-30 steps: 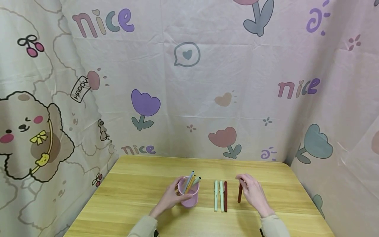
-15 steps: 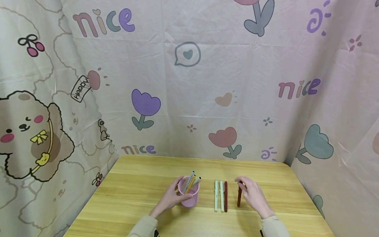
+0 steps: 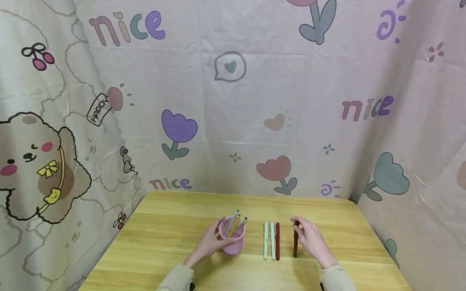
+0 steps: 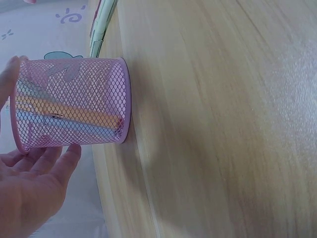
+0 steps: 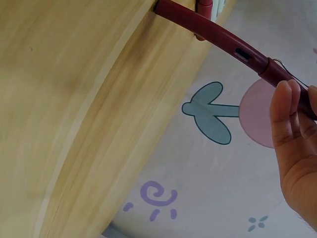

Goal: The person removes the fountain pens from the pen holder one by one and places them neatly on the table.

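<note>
Right now the fingers of the right hand (image 3: 312,240) are pinching a dark red pen (image 3: 295,246) near its clip end, its other end pointing down toward the surface (image 3: 174,220); whether that end is touching the wood, I cannot tell; the fingers of the left hand (image 3: 210,244) are gripping a pink mesh cup (image 3: 234,248) close to its rim, the thumb lying along the near side; the cup is standing on the surface, well to the left of the held pen; inside it a pale blue pen (image 3: 231,224), an orange pen (image 3: 234,228) and a pale green pen (image 3: 242,221) are leaning, their ends poking above the rim; between the two hands, two mint pens (image 3: 273,244) and a second red pen (image 3: 278,242) are lying side by side, the red one sitting at the right end, just beside its mint neighbour; beige sleeves (image 3: 338,278) are covering both forearms; beyond the surface's far edge a pale cloth (image 3: 233,121) is hanging, printed tulips, hearts and the word "nice" showing on it; on the left, a winking cartoon bear (image 3: 43,169) is wearing a yellow bow
</note>
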{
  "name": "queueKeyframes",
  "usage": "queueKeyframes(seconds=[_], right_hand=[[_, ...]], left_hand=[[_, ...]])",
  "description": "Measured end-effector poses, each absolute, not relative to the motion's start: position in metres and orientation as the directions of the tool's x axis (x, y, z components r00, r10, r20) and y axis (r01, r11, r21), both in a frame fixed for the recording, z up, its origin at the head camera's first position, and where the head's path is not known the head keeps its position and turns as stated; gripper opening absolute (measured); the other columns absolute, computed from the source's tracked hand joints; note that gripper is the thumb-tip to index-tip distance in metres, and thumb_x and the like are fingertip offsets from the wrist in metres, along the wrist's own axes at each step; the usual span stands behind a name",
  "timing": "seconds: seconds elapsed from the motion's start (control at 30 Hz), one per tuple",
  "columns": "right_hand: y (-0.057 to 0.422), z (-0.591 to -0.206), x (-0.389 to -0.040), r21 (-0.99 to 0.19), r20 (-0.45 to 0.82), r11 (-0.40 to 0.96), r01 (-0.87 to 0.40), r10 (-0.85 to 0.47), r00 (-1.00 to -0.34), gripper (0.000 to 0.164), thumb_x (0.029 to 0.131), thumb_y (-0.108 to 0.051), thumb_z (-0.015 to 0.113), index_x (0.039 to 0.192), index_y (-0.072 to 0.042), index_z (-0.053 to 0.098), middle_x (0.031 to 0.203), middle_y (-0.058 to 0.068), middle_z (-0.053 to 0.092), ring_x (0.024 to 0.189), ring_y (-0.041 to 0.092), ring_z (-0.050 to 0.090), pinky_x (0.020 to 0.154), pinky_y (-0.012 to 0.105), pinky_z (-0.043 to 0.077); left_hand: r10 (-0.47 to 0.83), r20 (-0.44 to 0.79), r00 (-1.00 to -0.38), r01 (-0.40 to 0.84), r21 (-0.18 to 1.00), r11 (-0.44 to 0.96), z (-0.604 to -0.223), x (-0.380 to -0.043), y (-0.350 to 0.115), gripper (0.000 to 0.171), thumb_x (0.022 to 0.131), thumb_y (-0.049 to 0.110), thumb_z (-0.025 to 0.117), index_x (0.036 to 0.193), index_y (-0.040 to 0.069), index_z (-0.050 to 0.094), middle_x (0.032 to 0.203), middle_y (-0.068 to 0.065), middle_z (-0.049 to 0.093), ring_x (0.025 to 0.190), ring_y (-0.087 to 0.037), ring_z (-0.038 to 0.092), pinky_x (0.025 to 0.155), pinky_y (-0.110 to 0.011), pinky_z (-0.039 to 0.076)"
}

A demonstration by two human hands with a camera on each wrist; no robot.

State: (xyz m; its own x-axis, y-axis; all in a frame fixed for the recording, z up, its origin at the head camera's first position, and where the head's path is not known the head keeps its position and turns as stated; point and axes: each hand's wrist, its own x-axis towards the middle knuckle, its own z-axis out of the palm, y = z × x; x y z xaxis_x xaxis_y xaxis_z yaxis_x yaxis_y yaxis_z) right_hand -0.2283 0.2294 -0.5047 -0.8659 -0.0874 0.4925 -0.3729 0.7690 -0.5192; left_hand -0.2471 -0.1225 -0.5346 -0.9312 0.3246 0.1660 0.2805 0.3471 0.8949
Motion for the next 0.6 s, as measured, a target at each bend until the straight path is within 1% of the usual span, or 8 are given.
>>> queueKeyframes(seconds=[0.13,0.23,0.4,0.47,0.53,0.6], right_hand=[[0.2297,-0.5036,-0.2276,-0.582,0.450,0.738,-0.341,-0.057,-0.891,0.025,0.091,0.004,0.066,0.114,-0.003,0.069,0.092,0.014,0.075,0.061,0.007,0.062,0.048,0.017,0.046],[0.2301,-0.5032,-0.2272,-0.604,0.433,0.729,-0.322,-0.040,-0.901,0.028,0.089,0.005,0.067,0.116,-0.001,0.068,0.091,0.014,0.074,0.061,0.006,0.061,0.047,0.017,0.047],[0.2310,-0.5037,-0.2256,-0.627,0.391,0.726,-0.282,-0.019,-0.920,0.042,0.081,0.010,0.073,0.121,-0.001,0.065,0.096,0.016,0.074,0.066,0.009,0.063,0.051,0.017,0.051],[0.2315,-0.5041,-0.2248,-0.638,0.369,0.724,-0.262,-0.012,-0.930,0.047,0.079,0.011,0.074,0.123,0.000,0.064,0.094,0.016,0.073,0.066,0.010,0.063,0.053,0.017,0.053],[0.2322,-0.5053,-0.2245,-0.646,0.350,0.724,-0.243,-0.002,-0.937,0.048,0.077,0.011,0.075,0.123,0.001,0.063,0.091,0.015,0.073,0.067,0.011,0.063,0.055,0.017,0.054],[0.2330,-0.5073,-0.2245,-0.649,0.342,0.725,-0.233,0.004,-0.940,0.045,0.077,0.010,0.075,0.120,0.003,0.063,0.090,0.013,0.072,0.067,0.010,0.063,0.057,0.017,0.055]], left_hand=[[0.322,0.161,-0.933,0.271,0.904,0.332,-0.5348,-0.2469,-0.1223,0.095,0.082,0.025,0.085,0.153,-0.007,0.030,0.149,-0.036,0.043,0.134,-0.052,0.049,0.105,-0.049,0.056],[0.323,0.163,-0.932,0.271,0.906,0.325,-0.5343,-0.2469,-0.1223,0.095,0.082,0.024,0.085,0.153,-0.007,0.029,0.149,-0.036,0.042,0.133,-0.053,0.049,0.105,-0.050,0.055],[0.323,0.165,-0.932,0.274,0.904,0.327,-0.5344,-0.2474,-0.1224,0.095,0.082,0.024,0.085,0.153,-0.007,0.029,0.150,-0.037,0.041,0.134,-0.054,0.049,0.105,-0.051,0.055],[0.324,0.167,-0.931,0.277,0.902,0.330,-0.5349,-0.2479,-0.1224,0.095,0.082,0.024,0.085,0.153,-0.007,0.029,0.149,-0.037,0.041,0.134,-0.054,0.048,0.105,-0.051,0.055],[0.326,0.168,-0.930,0.279,0.901,0.333,-0.5354,-0.2482,-0.1224,0.095,0.082,0.024,0.085,0.153,-0.007,0.029,0.149,-0.037,0.041,0.134,-0.055,0.048,0.105,-0.051,0.055],[0.327,0.170,-0.930,0.283,0.898,0.338,-0.5357,-0.2484,-0.1224,0.095,0.082,0.025,0.085,0.153,-0.007,0.030,0.149,-0.037,0.041,0.134,-0.055,0.048,0.105,-0.051,0.054]])
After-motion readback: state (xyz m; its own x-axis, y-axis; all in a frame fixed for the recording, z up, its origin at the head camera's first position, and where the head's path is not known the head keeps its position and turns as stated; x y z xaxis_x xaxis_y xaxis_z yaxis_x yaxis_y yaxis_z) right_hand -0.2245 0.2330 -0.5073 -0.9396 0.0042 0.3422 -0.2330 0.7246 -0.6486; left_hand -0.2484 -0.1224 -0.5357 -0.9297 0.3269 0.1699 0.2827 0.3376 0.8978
